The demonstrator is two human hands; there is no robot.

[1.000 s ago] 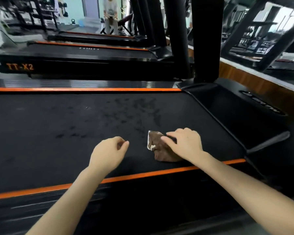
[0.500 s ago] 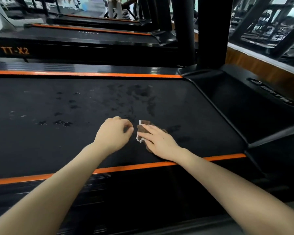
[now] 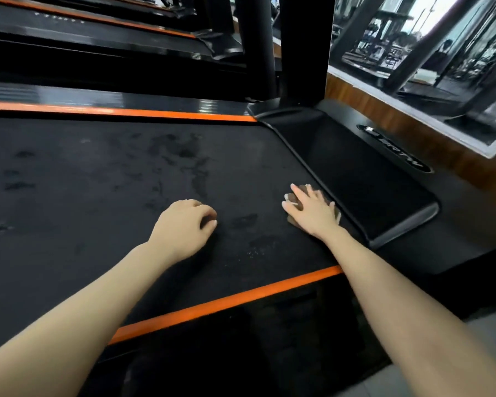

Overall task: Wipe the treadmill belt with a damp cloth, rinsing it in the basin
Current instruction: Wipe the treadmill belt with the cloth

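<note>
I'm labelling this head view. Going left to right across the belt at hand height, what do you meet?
Bare belt → left hand, fingers curled → right hand, flat on the cloth → motor cover.

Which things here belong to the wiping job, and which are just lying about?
Job: cloth, flat under the right hand; belt; left hand, curled, resting on the belt.
Just about: next treadmill; mirror; post; motor cover.
</note>
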